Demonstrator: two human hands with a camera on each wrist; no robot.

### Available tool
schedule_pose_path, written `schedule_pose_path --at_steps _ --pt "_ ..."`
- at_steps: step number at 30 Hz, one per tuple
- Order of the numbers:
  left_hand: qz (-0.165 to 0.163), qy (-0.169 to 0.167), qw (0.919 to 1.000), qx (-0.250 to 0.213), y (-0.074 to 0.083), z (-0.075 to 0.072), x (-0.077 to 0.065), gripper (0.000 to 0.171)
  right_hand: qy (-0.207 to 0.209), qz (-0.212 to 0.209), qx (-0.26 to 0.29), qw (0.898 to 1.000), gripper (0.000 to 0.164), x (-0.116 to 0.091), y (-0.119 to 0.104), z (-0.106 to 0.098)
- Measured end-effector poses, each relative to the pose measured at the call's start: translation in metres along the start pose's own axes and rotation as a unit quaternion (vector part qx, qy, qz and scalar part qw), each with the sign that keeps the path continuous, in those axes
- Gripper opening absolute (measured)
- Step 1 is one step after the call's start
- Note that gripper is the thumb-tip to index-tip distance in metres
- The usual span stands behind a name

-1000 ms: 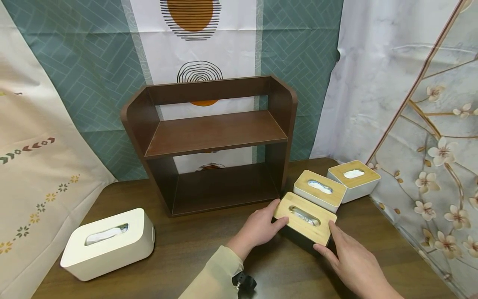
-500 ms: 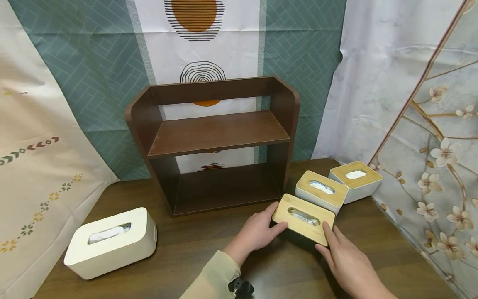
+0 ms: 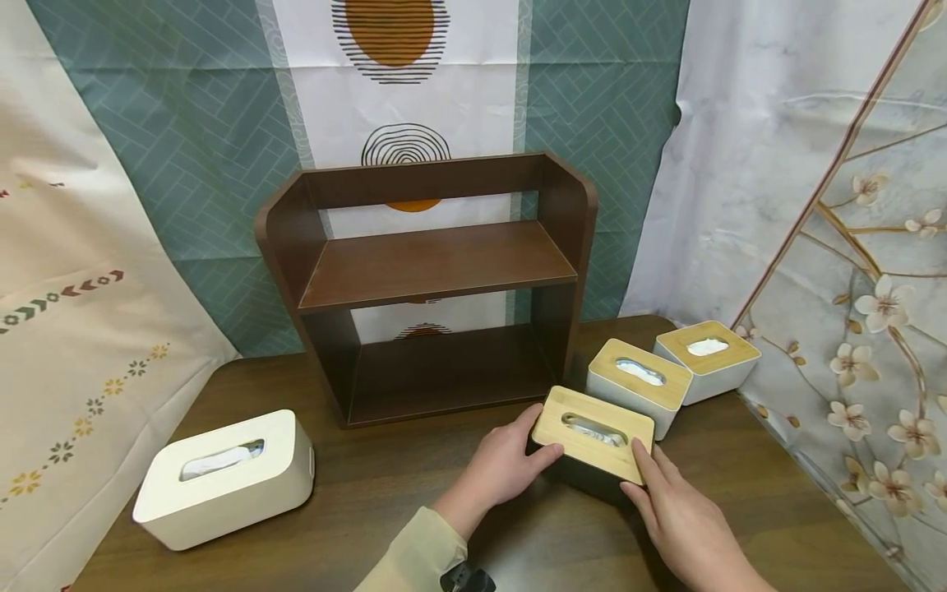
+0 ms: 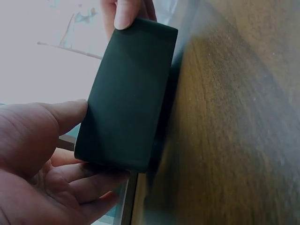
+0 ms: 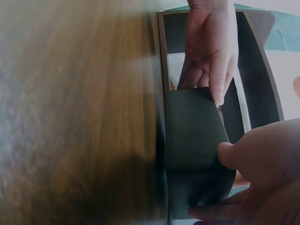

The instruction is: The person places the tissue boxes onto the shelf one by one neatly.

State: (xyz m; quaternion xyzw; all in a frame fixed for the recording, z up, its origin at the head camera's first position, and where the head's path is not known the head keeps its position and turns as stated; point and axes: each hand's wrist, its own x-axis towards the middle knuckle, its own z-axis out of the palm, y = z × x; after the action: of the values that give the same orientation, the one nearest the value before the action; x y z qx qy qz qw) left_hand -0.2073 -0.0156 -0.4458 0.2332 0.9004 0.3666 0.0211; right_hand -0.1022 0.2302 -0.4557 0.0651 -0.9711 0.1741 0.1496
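Observation:
Both hands hold a black tissue box with a light wood lid [image 3: 592,423], one at each end, in the head view. My left hand [image 3: 499,469] grips its left end, thumb at the front top edge. At the right end, my right hand [image 3: 688,522] holds the corner with thumb in front and fingers over the lid's edge. The left wrist view shows the box's dark front face [image 4: 126,93] close over the table, the left thumb on its edge and fingers round the end. Tissue shows through the lid's oval slot.
Two white tissue boxes with wood lids, a nearer one [image 3: 639,378] and a farther one [image 3: 708,349], stand behind on the right. A cream tissue box [image 3: 225,481] sits at the left. Behind the hands stands a brown two-tier shelf [image 3: 436,263] on the wooden table [image 3: 355,510].
The black tissue box has shifted left and slightly away from the nearer white box, both hands moving with it. The right fingers have come further onto the lid's edge.

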Motion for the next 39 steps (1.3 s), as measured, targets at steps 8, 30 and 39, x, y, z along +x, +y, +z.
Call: schedule_pose_path --at_steps 8,30,39 --pt "-0.004 0.028 0.9996 -0.006 0.0 -0.014 -0.012 0.07 0.001 -0.005 0.018 1.0 0.07 0.008 -0.011 -0.001" --pt "-0.039 0.079 0.9961 0.0 -0.02 -0.051 -0.038 0.073 0.027 -0.055 0.051 0.997 0.069 0.039 -0.049 0.009" --pt "-0.055 0.096 0.9939 0.007 -0.031 -0.066 -0.04 0.074 0.028 -0.077 0.063 0.995 0.068 0.058 -0.06 0.019"
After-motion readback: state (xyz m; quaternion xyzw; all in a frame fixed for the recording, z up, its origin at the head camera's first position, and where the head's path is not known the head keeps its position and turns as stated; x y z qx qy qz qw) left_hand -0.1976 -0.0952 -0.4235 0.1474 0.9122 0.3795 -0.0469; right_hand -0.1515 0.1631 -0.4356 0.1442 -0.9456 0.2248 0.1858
